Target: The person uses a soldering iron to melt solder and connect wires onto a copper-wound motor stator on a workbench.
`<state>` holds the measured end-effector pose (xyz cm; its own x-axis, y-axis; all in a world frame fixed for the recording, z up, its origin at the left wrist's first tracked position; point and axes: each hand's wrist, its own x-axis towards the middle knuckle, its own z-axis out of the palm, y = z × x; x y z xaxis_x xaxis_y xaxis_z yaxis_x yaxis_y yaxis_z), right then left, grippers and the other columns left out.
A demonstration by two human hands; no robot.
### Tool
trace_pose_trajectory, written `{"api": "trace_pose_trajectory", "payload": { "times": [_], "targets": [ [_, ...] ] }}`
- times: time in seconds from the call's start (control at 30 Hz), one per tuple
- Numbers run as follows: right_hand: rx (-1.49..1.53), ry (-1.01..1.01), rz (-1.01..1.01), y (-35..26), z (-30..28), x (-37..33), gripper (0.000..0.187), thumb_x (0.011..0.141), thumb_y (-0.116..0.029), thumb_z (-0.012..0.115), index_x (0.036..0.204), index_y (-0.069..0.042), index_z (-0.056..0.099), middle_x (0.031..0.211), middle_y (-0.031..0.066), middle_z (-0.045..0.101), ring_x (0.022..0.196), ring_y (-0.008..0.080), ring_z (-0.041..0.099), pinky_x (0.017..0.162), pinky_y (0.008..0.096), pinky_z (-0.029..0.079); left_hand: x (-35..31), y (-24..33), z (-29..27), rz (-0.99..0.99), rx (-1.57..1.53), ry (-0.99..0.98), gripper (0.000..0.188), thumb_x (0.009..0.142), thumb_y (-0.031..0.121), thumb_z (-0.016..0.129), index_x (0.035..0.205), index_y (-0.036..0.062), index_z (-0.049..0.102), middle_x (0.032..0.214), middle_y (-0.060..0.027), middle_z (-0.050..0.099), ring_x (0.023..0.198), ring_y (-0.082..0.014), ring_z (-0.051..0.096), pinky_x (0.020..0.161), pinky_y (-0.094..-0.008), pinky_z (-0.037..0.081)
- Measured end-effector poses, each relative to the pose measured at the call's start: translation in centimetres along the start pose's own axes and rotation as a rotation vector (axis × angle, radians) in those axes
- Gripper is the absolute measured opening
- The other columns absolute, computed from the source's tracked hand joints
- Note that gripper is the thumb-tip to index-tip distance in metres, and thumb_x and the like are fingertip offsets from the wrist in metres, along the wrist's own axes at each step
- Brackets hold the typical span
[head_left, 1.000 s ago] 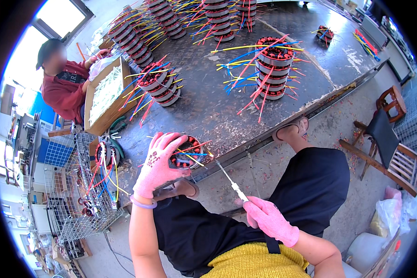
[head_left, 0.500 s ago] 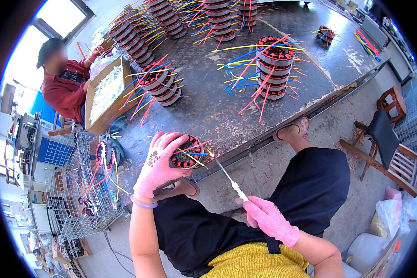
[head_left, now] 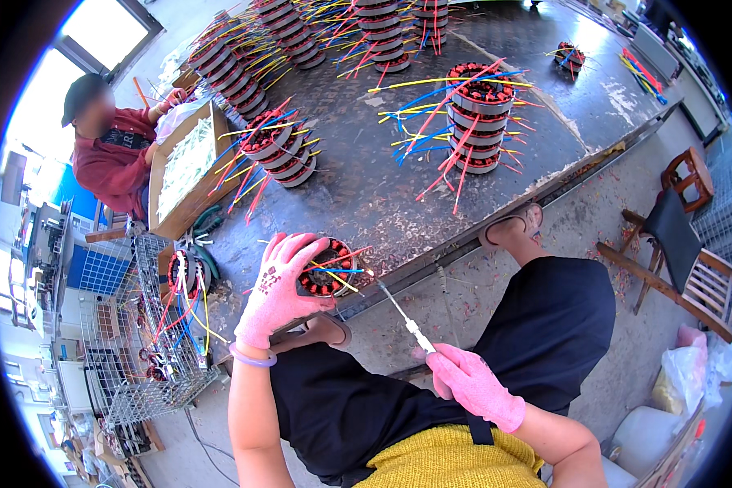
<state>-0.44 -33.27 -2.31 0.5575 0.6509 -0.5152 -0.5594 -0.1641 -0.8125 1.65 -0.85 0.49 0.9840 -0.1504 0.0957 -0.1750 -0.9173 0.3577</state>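
Observation:
My left hand (head_left: 281, 283), in a pink knit glove, grips a motor stator (head_left: 330, 267) with red-lined slots at the table's front edge. Red, yellow and blue lead wires (head_left: 340, 270) stick out from it to the right. In my right hand (head_left: 472, 381), also gloved in pink, is a long-necked torch (head_left: 415, 327) with a white handle and thin metal neck. Its tip sits just beyond the wire ends, where a small orange glow shows. Whether the tip touches a wire I cannot tell.
Stator stacks (head_left: 481, 122) stand on the dark worn table (head_left: 366, 154), their wires sticking out. Pliers (head_left: 206, 224) and another wired stator (head_left: 189, 272) lie at left, by a wire basket (head_left: 150, 390). A person (head_left: 114, 146) works behind a cardboard box (head_left: 189, 213).
The bright yellow flame at the torch tip has shrunk to a small orange glow. Both hands stay nearly in place.

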Motion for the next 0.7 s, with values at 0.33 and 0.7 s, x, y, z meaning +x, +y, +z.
{"api": "trace_pose_trajectory", "payload": {
  "times": [0.33, 0.7],
  "targets": [
    [0.019, -0.012, -0.011, 0.26, -0.16, -0.01, 0.041, 0.105, -0.030, 0.044, 0.129, 0.001, 0.058, 0.065, -0.0019, 0.048, 0.057, 0.0056, 0.042, 0.054, 0.0237, 0.035, -0.02, -0.01, 0.03, 0.000, -0.008, 0.008, 0.087, 0.055, 0.027, 0.088, 0.134, 0.0094, 0.055, 0.134, -0.0130, 0.053, 0.133, -0.0316, 0.045, 0.121, -0.0500, 0.022],
    [0.025, -0.001, -0.001, -0.20, 0.00, -0.10, 0.040, 0.105, -0.029, 0.045, 0.128, 0.000, 0.058, 0.065, -0.0025, 0.049, 0.058, 0.0052, 0.042, 0.055, 0.0234, 0.035, 0.00, 0.05, -0.01, -0.001, -0.011, 0.008, 0.088, 0.055, 0.026, 0.088, 0.135, 0.0098, 0.056, 0.134, -0.0128, 0.053, 0.133, -0.0316, 0.045, 0.121, -0.0498, 0.023]
  ]
}}
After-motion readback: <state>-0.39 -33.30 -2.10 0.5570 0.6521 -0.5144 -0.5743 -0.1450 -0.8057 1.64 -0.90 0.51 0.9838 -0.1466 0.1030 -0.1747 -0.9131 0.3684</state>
